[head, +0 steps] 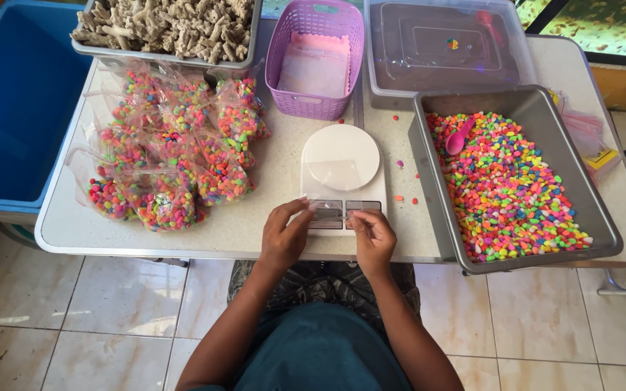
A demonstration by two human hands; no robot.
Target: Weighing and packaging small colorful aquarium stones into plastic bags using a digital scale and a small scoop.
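head view: both hands pinching clear bag

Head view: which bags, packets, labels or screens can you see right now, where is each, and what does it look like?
Filled bags: heap on table's left, clear plastic, multicoloured pebbles inside.
Scale: table centre, white, round platform; grey display panels at its near edge, partly behind both hands.
Small clear bag: pinched between left hand and right hand, over the scale's front.
Empty bags: clear, stacked in purple basket at rear.
Yellow packet: right of grey tray.
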